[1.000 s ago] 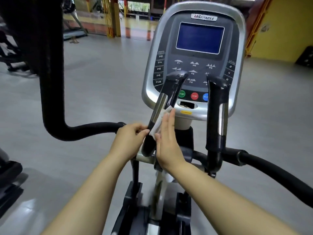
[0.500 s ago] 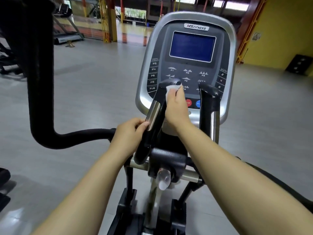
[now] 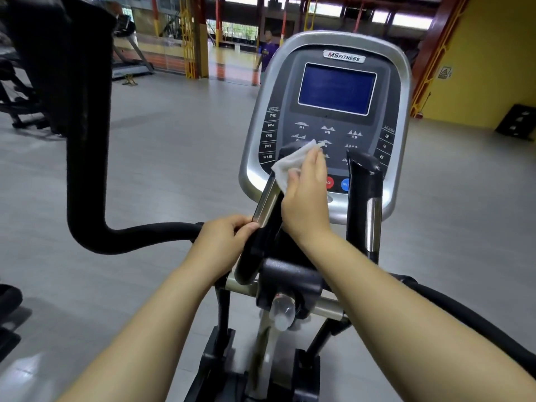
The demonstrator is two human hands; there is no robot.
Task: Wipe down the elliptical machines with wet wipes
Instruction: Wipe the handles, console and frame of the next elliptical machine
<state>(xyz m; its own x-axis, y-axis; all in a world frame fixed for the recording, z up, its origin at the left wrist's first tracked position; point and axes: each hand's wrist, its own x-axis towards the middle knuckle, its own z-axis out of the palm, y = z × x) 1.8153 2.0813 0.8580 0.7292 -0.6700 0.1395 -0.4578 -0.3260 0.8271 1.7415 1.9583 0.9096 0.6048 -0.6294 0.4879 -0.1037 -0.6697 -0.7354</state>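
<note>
— Fingers (image 3: 314, 162) of the right hand (image 3: 304, 204): loose or holding?
— Holding. Curled round a white wipe (image 3: 285, 166), thumb on the near side, pinching it.
— And where, that wipe?
— Up at the top of the left handle (image 3: 265, 204), pressed on the black tip, right in front of the panel (image 3: 342, 42) with the blue screen (image 3: 336, 88).
— Left hand (image 3: 222, 242)?
— Lower down on the same handle, fingers wrapped round the black part, thumb tip touching the shiny silver strip.
— Right handle (image 3: 361, 198)?
— Standing up straight, off to the right of the wiping hand, red button (image 3: 329, 182) and blue button (image 3: 345, 184) peeking out in between.
— Anything under the arms?
— Clear bottle (image 3: 282, 310), sitting in a black holder (image 3: 290, 277) in the middle of the machine (image 3: 265, 338). Big black bar (image 3: 84, 169) off to the left, grey floor (image 3: 174, 146) all around.
</note>
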